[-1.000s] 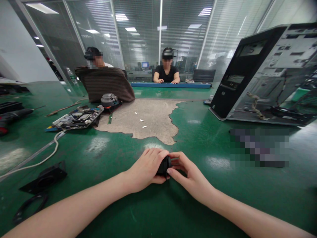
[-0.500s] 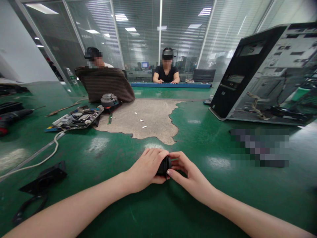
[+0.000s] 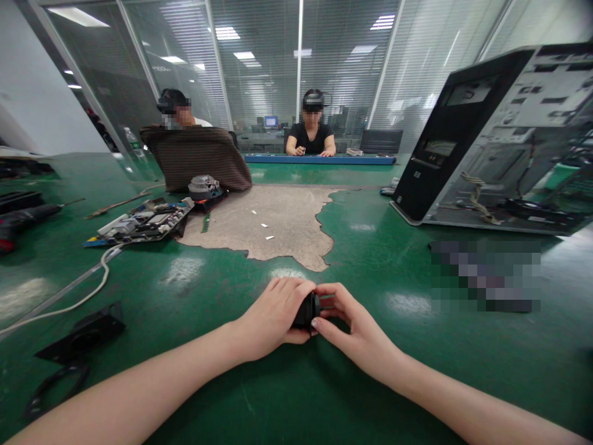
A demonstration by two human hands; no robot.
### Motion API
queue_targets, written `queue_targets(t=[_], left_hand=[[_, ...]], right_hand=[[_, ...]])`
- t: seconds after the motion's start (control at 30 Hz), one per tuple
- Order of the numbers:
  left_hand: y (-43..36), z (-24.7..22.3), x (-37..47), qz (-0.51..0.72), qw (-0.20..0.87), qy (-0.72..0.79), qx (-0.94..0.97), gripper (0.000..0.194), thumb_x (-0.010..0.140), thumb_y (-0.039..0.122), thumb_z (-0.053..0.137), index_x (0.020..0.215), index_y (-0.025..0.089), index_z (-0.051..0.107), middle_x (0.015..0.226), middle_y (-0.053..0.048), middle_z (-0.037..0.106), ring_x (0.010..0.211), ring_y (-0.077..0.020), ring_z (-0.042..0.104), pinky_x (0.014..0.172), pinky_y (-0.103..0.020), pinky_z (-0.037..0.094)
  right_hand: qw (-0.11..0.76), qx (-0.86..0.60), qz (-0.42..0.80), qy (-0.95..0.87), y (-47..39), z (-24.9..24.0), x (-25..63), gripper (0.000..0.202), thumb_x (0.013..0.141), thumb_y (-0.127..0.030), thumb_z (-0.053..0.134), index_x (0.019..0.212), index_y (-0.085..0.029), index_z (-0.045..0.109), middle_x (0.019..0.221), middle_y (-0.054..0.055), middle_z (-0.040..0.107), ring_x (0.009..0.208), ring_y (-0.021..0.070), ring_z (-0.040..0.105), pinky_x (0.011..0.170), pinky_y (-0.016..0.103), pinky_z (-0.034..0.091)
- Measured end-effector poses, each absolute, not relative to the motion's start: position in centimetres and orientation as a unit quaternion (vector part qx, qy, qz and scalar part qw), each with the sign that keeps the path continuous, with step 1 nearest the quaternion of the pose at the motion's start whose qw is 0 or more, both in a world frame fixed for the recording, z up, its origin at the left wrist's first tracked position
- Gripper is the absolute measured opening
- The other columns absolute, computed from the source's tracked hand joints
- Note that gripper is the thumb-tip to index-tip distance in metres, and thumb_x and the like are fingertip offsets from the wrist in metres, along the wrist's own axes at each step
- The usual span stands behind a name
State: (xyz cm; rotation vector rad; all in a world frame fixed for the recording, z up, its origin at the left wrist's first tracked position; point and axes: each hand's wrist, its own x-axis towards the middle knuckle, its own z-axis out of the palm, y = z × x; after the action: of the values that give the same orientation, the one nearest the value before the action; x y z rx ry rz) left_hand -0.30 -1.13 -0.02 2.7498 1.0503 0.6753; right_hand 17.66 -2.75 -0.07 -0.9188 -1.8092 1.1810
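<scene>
A small black part point(image 3: 304, 314) with a rim on its right side is held between both hands, just above or on the green table; I cannot tell its exact kind. My left hand point(image 3: 277, 314) wraps over it from the left, palm down, and hides much of it. From the right, my right hand point(image 3: 351, 326) has its thumb and curled fingertips closed on the rim end. To the left of my forearm lie a black plastic piece with a round opening point(image 3: 86, 334) and a black loop point(image 3: 58, 390).
An opened computer case point(image 3: 430, 136) stands at right, a blurred flat item before it. At left are a circuit board point(image 3: 146, 221), a metal-topped component point(image 3: 204, 187), a pale cable point(image 3: 104, 269) and a drill-like tool point(image 3: 30, 219). Two people sit beyond the table.
My hands and the black part look almost unmoved. Across the table, one person's hand has lifted slightly.
</scene>
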Motion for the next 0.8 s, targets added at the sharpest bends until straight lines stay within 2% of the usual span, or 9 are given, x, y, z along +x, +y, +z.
queue_targets(t=[0.17, 0.33, 0.53, 0.7, 0.8], left_hand=[[-1.16, 0.12, -0.30, 0.221, 0.060, 0.344, 0.911, 0.064, 0.067, 0.018, 0.062, 0.119, 0.020, 0.026, 0.111, -0.008, 0.049, 0.099, -0.0238, 0.047, 0.083, -0.038, 0.037], [-1.14, 0.00, -0.21, 0.224, 0.063, 0.346, 0.909, 0.061, 0.067, 0.021, 0.063, 0.117, 0.021, 0.027, 0.110, -0.007, 0.049, 0.099, -0.0236, 0.047, 0.083, -0.038, 0.037], [-1.19, 0.02, -0.26, 0.220, 0.058, 0.347, 0.910, 0.062, 0.067, 0.020, 0.063, 0.118, 0.019, 0.027, 0.110, -0.008, 0.049, 0.099, -0.0238, 0.047, 0.084, -0.039, 0.037], [-1.20, 0.14, -0.24, 0.218, 0.065, 0.345, 0.911, 0.063, 0.068, 0.018, 0.062, 0.119, 0.021, 0.026, 0.112, -0.008, 0.048, 0.100, -0.0242, 0.047, 0.084, -0.039, 0.037], [-1.16, 0.08, -0.21, 0.220, 0.068, 0.346, 0.910, 0.062, 0.068, 0.021, 0.063, 0.118, 0.021, 0.027, 0.112, -0.007, 0.049, 0.100, -0.0238, 0.047, 0.084, -0.039, 0.037]], right_hand=[[0.403, -0.333, 0.442, -0.729, -2.88, -0.15, 17.78, 0.027, 0.075, -0.010, 0.054, 0.097, -0.023, 0.046, 0.102, 0.003, 0.050, 0.098, 0.0166, 0.052, 0.085, 0.034, 0.048], [0.420, -0.331, 0.444, -0.719, -2.79, -0.16, 17.83, 0.011, 0.079, -0.016, 0.053, 0.088, -0.022, 0.049, 0.104, 0.004, 0.049, 0.098, 0.0164, 0.052, 0.082, 0.032, 0.049], [0.387, -0.363, 0.473, -0.703, -2.73, -0.01, 17.62, 0.026, 0.080, -0.015, 0.051, 0.104, -0.021, 0.044, 0.100, 0.004, 0.053, 0.089, 0.0153, 0.056, 0.080, 0.034, 0.050], [0.405, -0.336, 0.420, -0.740, -2.77, -0.16, 17.92, 0.025, 0.077, -0.013, 0.055, 0.098, -0.022, 0.047, 0.103, 0.004, 0.050, 0.098, 0.0174, 0.052, 0.086, 0.036, 0.048], [0.416, -0.330, 0.391, -0.752, -2.71, -0.15, 17.97, 0.016, 0.078, -0.014, 0.055, 0.091, -0.022, 0.051, 0.105, 0.005, 0.049, 0.101, 0.0185, 0.050, 0.087, 0.037, 0.046]])
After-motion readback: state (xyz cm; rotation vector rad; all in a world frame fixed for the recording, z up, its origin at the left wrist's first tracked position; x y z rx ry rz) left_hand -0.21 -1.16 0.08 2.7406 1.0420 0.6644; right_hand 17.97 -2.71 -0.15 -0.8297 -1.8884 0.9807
